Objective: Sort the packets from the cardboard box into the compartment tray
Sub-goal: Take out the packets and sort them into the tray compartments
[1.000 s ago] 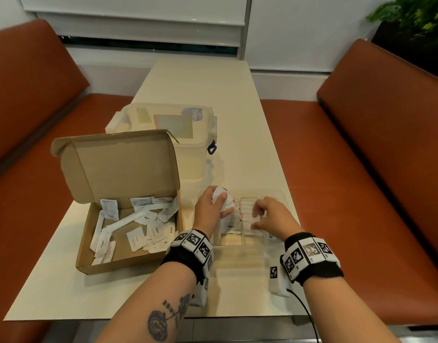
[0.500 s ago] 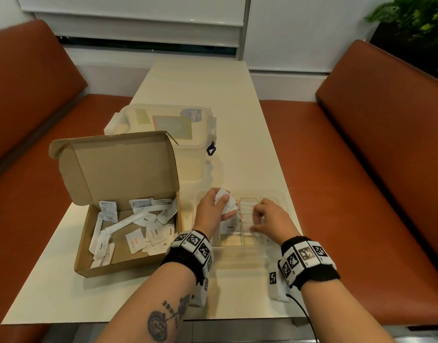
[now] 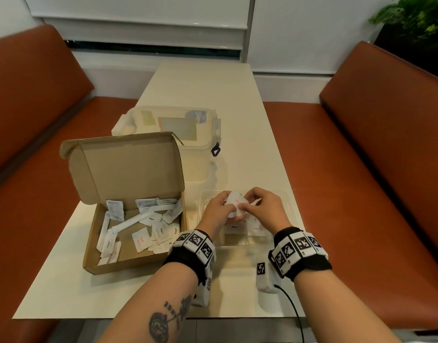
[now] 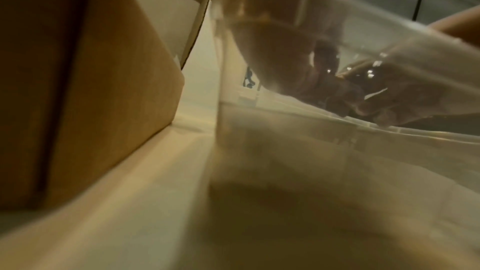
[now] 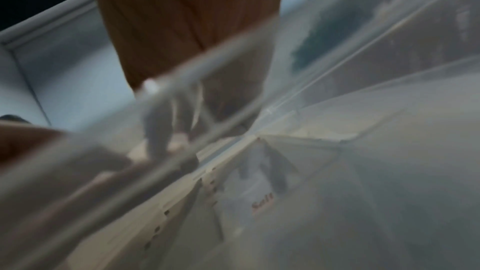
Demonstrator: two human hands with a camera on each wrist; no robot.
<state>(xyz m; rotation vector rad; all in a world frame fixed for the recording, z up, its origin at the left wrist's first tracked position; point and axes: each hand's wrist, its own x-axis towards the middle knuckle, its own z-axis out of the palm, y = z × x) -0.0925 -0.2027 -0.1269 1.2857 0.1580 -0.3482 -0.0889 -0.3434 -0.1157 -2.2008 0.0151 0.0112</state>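
Right hand (image 3: 265,209) leaves tray (image 3: 291,206) slot, now joins left hand (image 3: 216,214); both hands' fingers pinch packets (image 3: 235,203). Likely peeling off next for sorting.

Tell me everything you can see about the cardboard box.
The cardboard box is plain brown corrugated card, a shallow mailer with its hinged lid standing open at the back. It sits flat on the table, left of the clear tray. Loose white packets, some printed Salt, Pepper or Sugar, lie jumbled inside. Neither hand touches it.
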